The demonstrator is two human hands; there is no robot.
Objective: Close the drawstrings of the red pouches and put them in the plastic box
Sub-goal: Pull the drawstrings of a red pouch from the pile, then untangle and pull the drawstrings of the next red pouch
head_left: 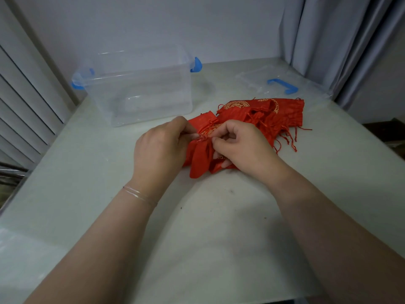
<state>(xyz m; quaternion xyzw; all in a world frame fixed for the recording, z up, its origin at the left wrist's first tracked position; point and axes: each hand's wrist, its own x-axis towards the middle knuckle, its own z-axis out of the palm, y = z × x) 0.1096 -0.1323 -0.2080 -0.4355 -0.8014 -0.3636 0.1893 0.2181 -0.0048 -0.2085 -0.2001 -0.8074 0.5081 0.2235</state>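
Both hands (pixel 203 143) pinch a red pouch (pixel 200 159) beside the plastic box (pixel 140 88).

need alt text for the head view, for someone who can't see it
Both hands, left hand and right hand, pinch the gathered neck of a red pouch on a pale table. More red pouches lie piled behind it, with an empty clear plastic box at back left and its lid at back right.
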